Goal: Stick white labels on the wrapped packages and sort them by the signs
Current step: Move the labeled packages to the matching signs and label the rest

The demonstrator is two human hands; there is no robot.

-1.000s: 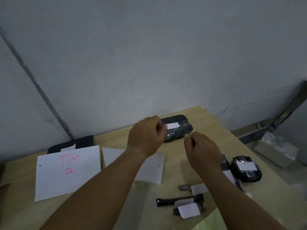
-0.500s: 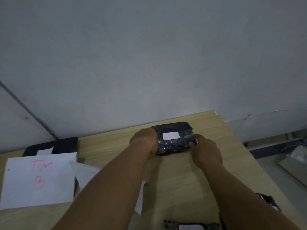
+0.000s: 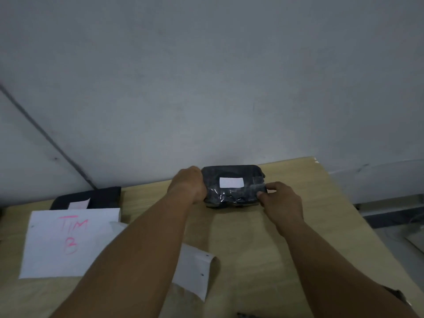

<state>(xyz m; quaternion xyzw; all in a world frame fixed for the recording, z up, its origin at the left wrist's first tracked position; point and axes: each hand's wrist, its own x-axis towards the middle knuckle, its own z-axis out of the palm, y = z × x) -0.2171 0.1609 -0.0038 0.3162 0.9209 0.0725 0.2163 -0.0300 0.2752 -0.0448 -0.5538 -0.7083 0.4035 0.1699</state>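
Black wrapped package [image 3: 231, 192] flat near wall, white label [image 3: 231, 182] apparently stuck on top.

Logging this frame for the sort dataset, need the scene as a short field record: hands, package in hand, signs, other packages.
left hand: gripping the left end of the wrapped package
right hand: fingers pinching the package's right end
wrapped package: black, film-wrapped, at the table's far edge by the wall
white label: stuck on the package's top
sign: white sheet, pink writing "TIM B", on the left
second package: black, labelled, behind the sign
other sheet: partly under the left forearm, text hidden
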